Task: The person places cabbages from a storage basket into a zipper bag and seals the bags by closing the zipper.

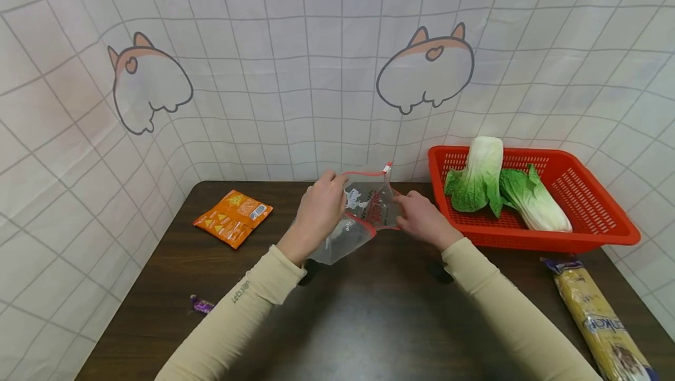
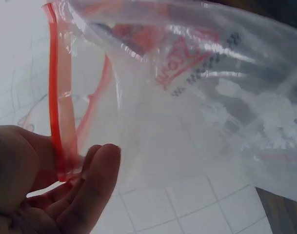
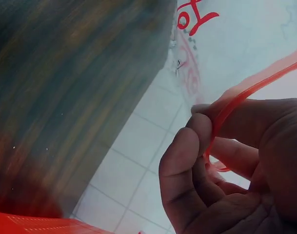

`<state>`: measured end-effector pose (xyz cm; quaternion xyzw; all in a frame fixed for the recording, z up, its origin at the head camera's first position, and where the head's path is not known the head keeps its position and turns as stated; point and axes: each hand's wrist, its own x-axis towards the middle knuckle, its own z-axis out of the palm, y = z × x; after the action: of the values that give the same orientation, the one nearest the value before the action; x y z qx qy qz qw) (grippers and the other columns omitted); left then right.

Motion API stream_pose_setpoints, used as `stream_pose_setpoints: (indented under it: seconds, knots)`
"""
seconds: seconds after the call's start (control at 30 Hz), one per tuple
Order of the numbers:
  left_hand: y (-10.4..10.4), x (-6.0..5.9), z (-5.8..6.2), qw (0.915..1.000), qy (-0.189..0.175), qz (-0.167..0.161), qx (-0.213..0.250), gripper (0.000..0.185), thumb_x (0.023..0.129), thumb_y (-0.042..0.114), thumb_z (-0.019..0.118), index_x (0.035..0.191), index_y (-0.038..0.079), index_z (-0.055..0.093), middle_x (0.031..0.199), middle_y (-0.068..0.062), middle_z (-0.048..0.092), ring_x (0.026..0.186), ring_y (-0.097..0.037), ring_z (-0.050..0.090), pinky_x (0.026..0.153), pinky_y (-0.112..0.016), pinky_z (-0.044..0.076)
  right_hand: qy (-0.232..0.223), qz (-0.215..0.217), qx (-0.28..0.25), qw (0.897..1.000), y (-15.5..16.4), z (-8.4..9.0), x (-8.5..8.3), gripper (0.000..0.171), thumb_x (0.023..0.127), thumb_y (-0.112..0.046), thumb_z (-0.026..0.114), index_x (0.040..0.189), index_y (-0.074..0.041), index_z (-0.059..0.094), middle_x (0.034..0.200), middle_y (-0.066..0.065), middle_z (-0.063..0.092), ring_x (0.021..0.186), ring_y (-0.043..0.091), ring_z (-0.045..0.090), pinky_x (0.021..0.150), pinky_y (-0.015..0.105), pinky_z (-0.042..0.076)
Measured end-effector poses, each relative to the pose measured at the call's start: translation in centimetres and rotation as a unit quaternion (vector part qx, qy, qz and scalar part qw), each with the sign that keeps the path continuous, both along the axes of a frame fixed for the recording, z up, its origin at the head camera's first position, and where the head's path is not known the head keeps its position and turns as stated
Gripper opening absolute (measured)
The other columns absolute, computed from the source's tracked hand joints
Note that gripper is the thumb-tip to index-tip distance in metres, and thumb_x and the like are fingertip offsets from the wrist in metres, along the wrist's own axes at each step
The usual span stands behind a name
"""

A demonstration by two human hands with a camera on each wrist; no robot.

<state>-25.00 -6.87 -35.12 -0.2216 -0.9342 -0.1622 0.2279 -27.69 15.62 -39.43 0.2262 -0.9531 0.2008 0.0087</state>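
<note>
Between both hands is a clear zip bag (image 1: 343,240) with a red zip edge and red print, its mouth spread apart. My left hand (image 1: 323,208) pinches the zip edge on the left side; in the left wrist view the red strip (image 2: 54,97) runs down between thumb and fingers. On the opposite side my right hand (image 1: 424,218) pinches the rim, and the right wrist view has the red edge (image 3: 236,100) curving through the fingertips (image 3: 180,151). A white slider sits at the top corner of the bag. No contents show inside.
A red plastic basket (image 1: 527,241) at the back right holds two napa cabbages (image 1: 485,173). In front of it lies a yellow pasta packet (image 1: 596,316). An orange snack packet (image 1: 233,218) and a small purple wrapper (image 1: 201,305) lie on the left of the dark table (image 1: 379,322).
</note>
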Motion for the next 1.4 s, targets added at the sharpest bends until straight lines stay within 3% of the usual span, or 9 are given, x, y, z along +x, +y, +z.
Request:
stream_pose_setpoints:
  seconds: [0.4, 0.5, 0.6, 0.67, 0.8, 0.9, 0.97, 1.23, 1.4]
  knots:
    - [-1.0, -0.8, -0.1, 0.9974, -0.039, 0.06, -0.012, 0.027, 0.096, 0.003, 0.058, 0.119, 0.009, 0.07, 0.1, -0.014, 0.065, 0.063, -0.028, 0.065, 0.046, -0.035, 0.051, -0.013, 0.01, -0.015, 1.0, -0.4, 0.5, 1.1, 0.042, 0.089, -0.003, 0.062, 0.128, 0.012, 0.057, 0.086, 0.013, 0.053, 0.069, 0.019, 0.046, 0.06, 0.03, 0.041]
    - [-1.2, -0.9, -0.1, 0.9957, -0.077, 0.047, -0.023, 0.034, 0.095, 0.0, 0.056, 0.125, 0.01, 0.067, 0.105, -0.016, 0.063, 0.064, -0.025, 0.062, 0.044, -0.03, 0.047, -0.004, 0.02, -0.021, 1.0, -0.5, 0.6, 1.3, 0.042, 0.089, -0.003, 0.063, 0.127, 0.012, 0.057, 0.085, 0.011, 0.052, 0.068, 0.018, 0.046, 0.06, 0.03, 0.04]
    - [-1.5, -1.2, 0.1, 0.9913, -0.131, -0.007, 0.007, 0.037, 0.095, 0.002, 0.055, 0.13, 0.009, 0.063, 0.116, -0.016, 0.063, 0.063, -0.02, 0.058, 0.047, -0.027, 0.044, -0.001, 0.03, -0.028, 0.999, -0.4, 0.9, 1.3, 0.042, 0.089, -0.003, 0.063, 0.126, 0.013, 0.057, 0.083, 0.01, 0.052, 0.068, 0.019, 0.046, 0.06, 0.031, 0.04]
    - [-1.8, -1.5, 0.2, 0.9792, -0.186, -0.06, 0.055, 0.038, 0.096, 0.006, 0.057, 0.134, 0.01, 0.06, 0.122, -0.014, 0.062, 0.063, -0.014, 0.06, 0.051, -0.027, 0.048, -0.01, 0.032, -0.036, 0.999, -0.3, 1.0, 1.1, 0.042, 0.089, -0.004, 0.063, 0.127, 0.013, 0.056, 0.083, 0.01, 0.052, 0.068, 0.018, 0.046, 0.06, 0.031, 0.04]
    - [-2.4, -2.0, 0.4, 0.9296, -0.297, -0.143, 0.165, 0.047, 0.095, 0.017, 0.064, 0.141, 0.015, 0.054, 0.127, -0.008, 0.06, 0.065, -0.011, 0.067, 0.062, -0.039, 0.057, -0.044, 0.029, -0.057, 0.997, 0.2, 1.4, 0.7, 0.044, 0.091, -0.009, 0.065, 0.129, 0.011, 0.056, 0.085, 0.008, 0.056, 0.07, 0.018, 0.049, 0.062, 0.031, 0.041]
    - [-2.6, -2.2, 0.1, 0.9023, -0.331, -0.171, 0.217, 0.048, 0.094, 0.02, 0.066, 0.14, 0.018, 0.054, 0.123, -0.005, 0.062, 0.069, -0.016, 0.069, 0.069, -0.047, 0.058, -0.069, 0.028, -0.069, 0.995, 0.7, 1.5, 0.4, 0.046, 0.092, -0.013, 0.066, 0.132, 0.008, 0.056, 0.092, 0.008, 0.06, 0.073, 0.018, 0.053, 0.064, 0.032, 0.045]
    - [-2.7, -2.3, -0.1, 0.893, -0.339, -0.173, 0.241, 0.045, 0.095, 0.02, 0.066, 0.139, 0.02, 0.056, 0.116, -0.006, 0.065, 0.069, -0.019, 0.069, 0.071, -0.049, 0.058, -0.086, 0.038, -0.073, 0.993, 1.1, 1.6, 0.2, 0.048, 0.093, -0.017, 0.065, 0.134, 0.006, 0.055, 0.093, 0.006, 0.062, 0.073, 0.016, 0.055, 0.065, 0.032, 0.047]
    - [-2.2, -1.8, -0.8, 0.91, -0.315, -0.154, 0.221, 0.044, 0.096, 0.015, 0.063, 0.139, 0.018, 0.056, 0.114, -0.008, 0.066, 0.067, -0.014, 0.068, 0.058, -0.034, 0.058, -0.229, 0.09, -0.155, 0.957, 4.2, 3.8, -1.2, 0.049, 0.1, -0.031, 0.057, 0.143, -0.007, 0.05, 0.119, 0.011, 0.063, 0.091, 0.021, 0.066, 0.084, 0.037, 0.055]
    - [-2.1, -1.6, -1.1, 0.9048, -0.323, -0.156, 0.23, 0.046, 0.095, 0.016, 0.066, 0.139, 0.02, 0.055, 0.114, -0.007, 0.065, 0.07, -0.014, 0.068, 0.061, -0.04, 0.059, -0.209, 0.01, -0.246, 0.946, 8.6, 5.3, -3.5, 0.054, 0.101, -0.036, 0.053, 0.145, -0.005, 0.045, 0.137, 0.019, 0.051, 0.108, 0.03, 0.062, 0.091, 0.035, 0.053]
